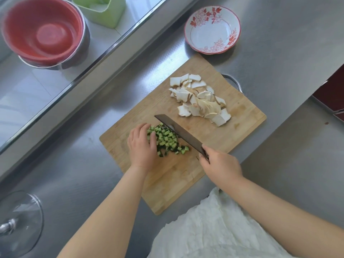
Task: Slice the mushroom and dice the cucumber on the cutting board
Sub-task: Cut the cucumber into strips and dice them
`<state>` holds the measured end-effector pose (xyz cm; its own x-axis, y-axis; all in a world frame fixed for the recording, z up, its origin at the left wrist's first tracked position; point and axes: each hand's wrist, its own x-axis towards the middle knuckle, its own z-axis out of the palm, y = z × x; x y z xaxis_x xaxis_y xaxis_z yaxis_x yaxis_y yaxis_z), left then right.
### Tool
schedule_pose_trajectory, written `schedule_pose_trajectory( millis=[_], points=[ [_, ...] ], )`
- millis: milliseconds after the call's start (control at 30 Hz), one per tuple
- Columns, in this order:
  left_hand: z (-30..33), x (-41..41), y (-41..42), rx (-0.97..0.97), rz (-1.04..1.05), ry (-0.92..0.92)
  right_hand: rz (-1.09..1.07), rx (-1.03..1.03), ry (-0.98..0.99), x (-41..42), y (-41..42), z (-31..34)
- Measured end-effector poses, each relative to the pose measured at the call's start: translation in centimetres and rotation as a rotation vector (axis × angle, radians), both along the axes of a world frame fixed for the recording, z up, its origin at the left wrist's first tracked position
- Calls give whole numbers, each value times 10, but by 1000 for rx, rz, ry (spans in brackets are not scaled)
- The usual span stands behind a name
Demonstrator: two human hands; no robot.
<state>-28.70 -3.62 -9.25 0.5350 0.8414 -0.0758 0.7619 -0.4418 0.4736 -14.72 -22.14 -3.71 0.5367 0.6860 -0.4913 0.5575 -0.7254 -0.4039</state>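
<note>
A wooden cutting board (186, 175) lies diagonally on the steel counter. A pile of pale mushroom slices (199, 98) sits on its far half. Near the board's left side lies a heap of small green cucumber dice (168, 139). My left hand (142, 146) rests against the left side of the dice, fingers gently curved over them. My right hand (219, 166) grips the handle of a dark cleaver (180, 134), whose blade stands on the board along the right side of the dice.
A white bowl with red flowers (212, 27) stands beyond the board. In the sink at the left are a red bowl inside a steel pot (42, 32) and a green container (100, 10). A glass lid (18, 222) lies at the lower left.
</note>
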Motion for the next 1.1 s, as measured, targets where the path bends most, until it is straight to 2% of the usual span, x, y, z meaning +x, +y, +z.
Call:
schedule_pose_trajectory(
  millis=[167,300,433,767,933,1100],
  points=[
    [-18,-11,24,-113,-101,142,-23,-40,-39,-24,12,-4],
    [-27,-20,24,-134,-144,35,-41,-81,-64,-48,25,-5],
    [-28,-30,20,-162,-110,-75,-49,-119,4,-86,41,-5],
    [-33,-68,38,-148,-13,-173,59,-109,120,-146,76,-8],
    [-31,-74,43,-142,-12,-192,-2,5,173,-134,73,-2],
    [-28,-62,53,-172,-39,-121,-141,50,84,-100,52,5]
  ],
)
